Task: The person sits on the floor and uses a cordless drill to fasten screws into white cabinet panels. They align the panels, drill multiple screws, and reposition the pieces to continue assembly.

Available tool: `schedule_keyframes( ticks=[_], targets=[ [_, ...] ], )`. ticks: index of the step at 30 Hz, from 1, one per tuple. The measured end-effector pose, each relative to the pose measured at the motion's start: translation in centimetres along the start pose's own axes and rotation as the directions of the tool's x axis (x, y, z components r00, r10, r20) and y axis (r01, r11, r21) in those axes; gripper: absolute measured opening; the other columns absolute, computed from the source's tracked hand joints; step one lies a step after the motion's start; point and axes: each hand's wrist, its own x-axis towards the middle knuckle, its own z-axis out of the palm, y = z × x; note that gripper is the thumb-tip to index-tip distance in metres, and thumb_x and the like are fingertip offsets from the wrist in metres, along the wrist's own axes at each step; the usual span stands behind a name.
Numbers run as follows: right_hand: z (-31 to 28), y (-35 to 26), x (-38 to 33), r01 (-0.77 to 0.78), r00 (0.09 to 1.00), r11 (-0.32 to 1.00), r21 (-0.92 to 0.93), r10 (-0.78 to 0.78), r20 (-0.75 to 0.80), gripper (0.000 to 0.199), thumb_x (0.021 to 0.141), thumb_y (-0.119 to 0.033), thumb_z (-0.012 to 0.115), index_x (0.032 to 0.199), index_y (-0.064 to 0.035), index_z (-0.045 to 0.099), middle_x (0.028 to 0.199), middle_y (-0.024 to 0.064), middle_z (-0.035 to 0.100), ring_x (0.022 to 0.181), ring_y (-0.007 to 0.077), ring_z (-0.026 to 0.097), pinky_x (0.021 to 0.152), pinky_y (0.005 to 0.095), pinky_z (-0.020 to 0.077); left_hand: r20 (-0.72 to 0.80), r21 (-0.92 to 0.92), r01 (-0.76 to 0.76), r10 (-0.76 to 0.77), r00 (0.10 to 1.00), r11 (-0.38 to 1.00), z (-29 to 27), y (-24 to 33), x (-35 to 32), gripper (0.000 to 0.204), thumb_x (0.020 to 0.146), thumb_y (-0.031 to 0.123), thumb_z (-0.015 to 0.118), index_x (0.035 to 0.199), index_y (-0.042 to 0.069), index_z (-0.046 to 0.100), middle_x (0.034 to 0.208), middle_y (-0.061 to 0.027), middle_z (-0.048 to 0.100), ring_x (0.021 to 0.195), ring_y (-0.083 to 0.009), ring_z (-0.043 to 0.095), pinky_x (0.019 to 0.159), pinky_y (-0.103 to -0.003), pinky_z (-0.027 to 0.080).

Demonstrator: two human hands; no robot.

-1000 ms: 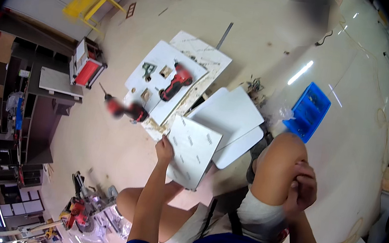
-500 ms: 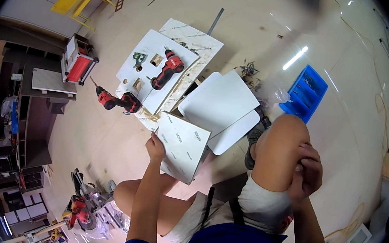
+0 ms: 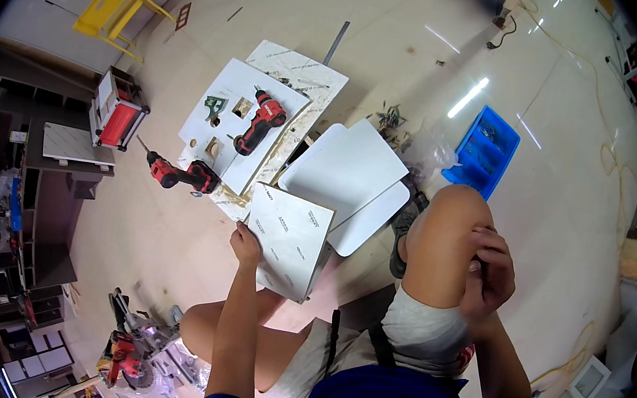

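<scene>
Printed panel is held before the body, its upper edge close to the near corner of the marbled sheet; whether that corner bears any of its weight cannot be told. Its left edge is grasped by the fingers of the left hand, nearer the upper corner than the middle. The right hand is rested on the right knee with its fingers curled; whether anything is enclosed by them cannot be told.

With one edge alone gripped, the panel could easily be tipped toward its far side. It would be steadied best if the grip were placed nearer the middle of the left edge and the opposite edge were supported by the right hand. Its corners should be guarded from being knocked against the plain white panels just beside it. Room should also be left for the drill on the cut-out board and the second drill by that board's left corner.
</scene>
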Motion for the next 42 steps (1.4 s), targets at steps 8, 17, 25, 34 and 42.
schedule_keyframes(
  ticks=[8, 17, 25, 34, 42],
  targets=[
    [1.4, 2.3, 10.7, -0.32, 0.806, 0.91, -0.264, 0.408, 0.43, 0.027, 0.087, 0.0, 0.059, 0.114, 0.0022, 0.061, 0.108, 0.0157, 0.069, 0.1, 0.0238, 0.068, 0.084, 0.0355, 0.0551, -0.011, 0.073, -0.01, 0.011, 1.0, 0.997, 0.2, 1.9, 0.3, 0.06, 0.106, 0.035, 0.038, 0.071, -0.009, 0.058, 0.065, -0.0258, 0.06, 0.059, -0.0396, 0.054, 0.061, -0.051, 0.041],
    [12.5, 25.6, 15.8, 0.033, 0.344, 0.77, -0.638, 0.59, 0.73, 0.042, 0.077, -0.021, 0.066, 0.114, -0.001, 0.068, 0.113, 0.0236, 0.07, 0.107, 0.0389, 0.067, 0.09, 0.0432, 0.0533, -0.048, -0.002, -0.008, 0.008, 0.999, 1.0, 1.4, 0.8, 0.0, 0.057, 0.106, 0.033, 0.039, 0.07, -0.008, 0.056, 0.063, -0.0247, 0.058, 0.056, -0.0361, 0.052, 0.06, -0.049, 0.041],
    [18.3, 30.1, 13.8, -0.056, 0.265, 0.644, -0.763, 0.746, 0.611, 0.062, 0.077, -0.028, 0.071, 0.129, 0.0038, 0.059, 0.129, 0.0269, 0.064, 0.122, 0.0375, 0.062, 0.102, 0.0459, 0.05, -0.043, 0.06, 0.022, -0.019, 0.999, 0.998, -1.3, -0.1, 0.2, 0.055, 0.106, 0.031, 0.04, 0.067, -0.006, 0.052, 0.057, -0.0199, 0.052, 0.053, -0.0286, 0.043, 0.057, -0.046, 0.037],
    [20.3, 33.1, 7.1, -0.426, 0.339, 0.418, -0.802, 0.896, 0.286, 0.092, 0.074, -0.042, 0.083, 0.142, 0.0076, 0.046, 0.14, 0.0248, 0.058, 0.127, 0.0364, 0.06, 0.104, 0.0451, 0.0507, 0.044, -0.031, 0.047, -0.045, 0.998, 0.998, -0.2, -1.4, -0.3, 0.056, 0.108, 0.033, 0.039, 0.065, -0.002, 0.049, 0.058, -0.0051, 0.048, 0.058, -0.0155, 0.041, 0.056, -0.038, 0.037],
    [19.1, 30.4, 9.1, -0.404, 0.364, 0.559, -0.724, 0.825, 0.433, 0.083, 0.067, -0.054, 0.087, 0.118, 0.008, 0.068, 0.123, 0.0258, 0.068, 0.117, 0.0391, 0.065, 0.099, 0.0426, 0.052, -0.006, 0.095, 0.05, -0.05, 0.999, 0.994, -1.2, -0.9, -0.1, 0.057, 0.106, 0.032, 0.04, 0.066, -0.007, 0.051, 0.058, -0.0215, 0.054, 0.055, -0.0294, 0.044, 0.059, -0.047, 0.039]
  ],
)
